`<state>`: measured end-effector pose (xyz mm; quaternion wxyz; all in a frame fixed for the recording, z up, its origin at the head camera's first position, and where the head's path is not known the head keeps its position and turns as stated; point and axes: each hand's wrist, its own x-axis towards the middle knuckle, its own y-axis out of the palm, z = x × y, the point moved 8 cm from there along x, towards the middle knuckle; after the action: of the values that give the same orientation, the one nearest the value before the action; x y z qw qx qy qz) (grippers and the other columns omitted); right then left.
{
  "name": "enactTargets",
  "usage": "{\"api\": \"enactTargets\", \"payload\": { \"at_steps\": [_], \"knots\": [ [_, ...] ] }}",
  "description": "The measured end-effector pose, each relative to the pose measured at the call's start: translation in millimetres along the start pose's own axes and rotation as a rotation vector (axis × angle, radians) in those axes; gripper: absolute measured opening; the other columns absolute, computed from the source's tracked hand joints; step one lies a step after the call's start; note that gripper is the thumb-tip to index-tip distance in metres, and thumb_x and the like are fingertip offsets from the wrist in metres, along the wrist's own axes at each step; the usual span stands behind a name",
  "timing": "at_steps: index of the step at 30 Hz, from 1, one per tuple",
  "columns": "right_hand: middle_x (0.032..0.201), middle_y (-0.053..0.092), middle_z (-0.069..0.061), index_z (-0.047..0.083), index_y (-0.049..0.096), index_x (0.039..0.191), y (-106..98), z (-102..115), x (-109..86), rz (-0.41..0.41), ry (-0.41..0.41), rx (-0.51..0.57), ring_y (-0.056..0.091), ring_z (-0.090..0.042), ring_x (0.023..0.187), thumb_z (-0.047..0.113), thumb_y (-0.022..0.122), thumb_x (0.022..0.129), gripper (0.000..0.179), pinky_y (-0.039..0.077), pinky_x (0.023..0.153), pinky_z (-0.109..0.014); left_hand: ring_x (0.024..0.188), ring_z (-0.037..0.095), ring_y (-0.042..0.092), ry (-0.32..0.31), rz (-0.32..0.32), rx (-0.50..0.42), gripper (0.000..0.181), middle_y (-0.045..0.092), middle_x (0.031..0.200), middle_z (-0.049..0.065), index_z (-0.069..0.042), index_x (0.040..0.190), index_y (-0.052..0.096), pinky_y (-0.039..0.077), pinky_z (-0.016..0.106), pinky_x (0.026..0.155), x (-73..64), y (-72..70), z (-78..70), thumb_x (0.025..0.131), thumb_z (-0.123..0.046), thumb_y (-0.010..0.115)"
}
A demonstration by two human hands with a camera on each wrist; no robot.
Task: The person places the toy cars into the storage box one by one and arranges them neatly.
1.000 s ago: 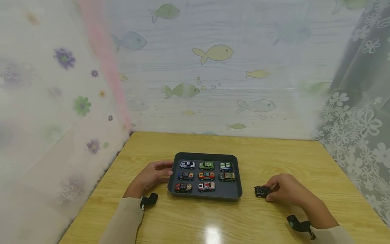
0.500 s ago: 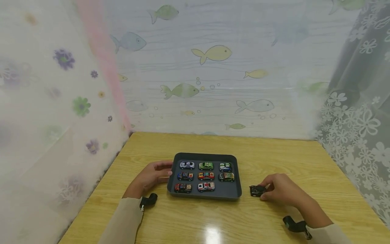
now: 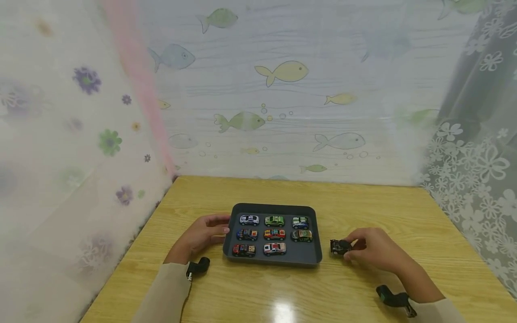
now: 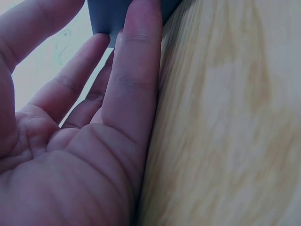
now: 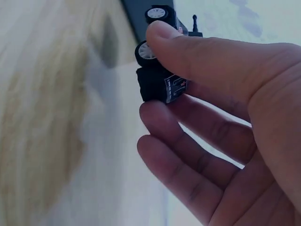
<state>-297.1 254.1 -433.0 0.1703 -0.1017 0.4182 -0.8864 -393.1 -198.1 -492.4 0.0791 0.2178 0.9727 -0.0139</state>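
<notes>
My right hand (image 3: 373, 249) pinches a black toy car (image 3: 340, 246) between thumb and fingers, just right of the tray's right wall. In the right wrist view the toy car (image 5: 157, 84) shows its white-spoked wheels, tilted on end, with the thumb across its side. My left hand (image 3: 203, 235) rests beside the dark grey tray (image 3: 299, 259), its fairly straight fingers touching the left wall. In the left wrist view the fingertips lie against the tray's wall (image 4: 106, 19), low over the tabletop. Several small toy cars, such as a red and yellow one (image 3: 274, 234), stand in rows inside the tray.
The tray stands on a wood-grain table (image 3: 323, 296). In the tray's front right corner the bare floor shows beside a white and red car (image 3: 274, 249). A fish-patterned curtain (image 3: 282, 103) hangs behind the table, with flowered sheets at both sides.
My right hand has moved left toward the tray with the black toy car, then lifted it slightly. My left hand and the tray stay in place.
</notes>
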Motion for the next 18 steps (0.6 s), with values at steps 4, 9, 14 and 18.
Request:
{"api": "enactTargets", "payload": {
  "at_steps": [4, 9, 14, 18],
  "knots": [
    [0.103, 0.077, -0.001, 0.009, 0.076, 0.118, -5, 10, 2.7, -0.045, -0.042, 0.016, 0.072, -0.004, 0.082, 0.035, 0.085, 0.086, 0.043, 0.060, 0.068, -0.023, 0.123, 0.025, 0.065, -0.003, -0.010, 0.002, 0.057, 0.053, 0.150, 0.022, 0.000, 0.149, 0.052, 0.060, 0.042, 0.099, -0.7, -0.6, 0.2, 0.097, -0.009, 0.073],
    [0.105, 0.077, -0.002, 0.011, 0.076, 0.117, -10, 24, 6.2, -0.089, -0.101, 0.000, 0.072, -0.003, 0.082, 0.036, 0.084, 0.087, 0.040, 0.061, 0.069, -0.023, 0.122, 0.025, 0.065, -0.005, -0.010, 0.000, 0.059, 0.053, 0.150, 0.022, 0.000, 0.148, 0.051, 0.060, 0.042, 0.099, -1.9, -0.1, -0.8, 0.096, -0.010, 0.075],
    [0.105, 0.077, -0.002, 0.011, 0.077, 0.116, -9, 34, 11.5, -0.123, -0.157, -0.015, 0.072, -0.004, 0.081, 0.036, 0.084, 0.087, 0.038, 0.061, 0.069, -0.024, 0.121, 0.024, 0.066, -0.003, -0.004, -0.006, 0.056, 0.054, 0.149, 0.022, 0.000, 0.148, 0.051, 0.060, 0.042, 0.098, -1.2, 0.3, -1.6, 0.097, -0.009, 0.073],
    [0.105, 0.077, -0.001, 0.012, 0.078, 0.114, -6, 43, 16.9, -0.132, -0.191, -0.004, 0.072, -0.005, 0.081, 0.034, 0.084, 0.087, 0.036, 0.062, 0.070, -0.025, 0.120, 0.024, 0.067, -0.002, -0.009, -0.006, 0.056, 0.054, 0.149, 0.022, 0.001, 0.148, 0.052, 0.061, 0.042, 0.098, -0.8, 0.0, -1.4, 0.097, -0.008, 0.073]
  ]
}}
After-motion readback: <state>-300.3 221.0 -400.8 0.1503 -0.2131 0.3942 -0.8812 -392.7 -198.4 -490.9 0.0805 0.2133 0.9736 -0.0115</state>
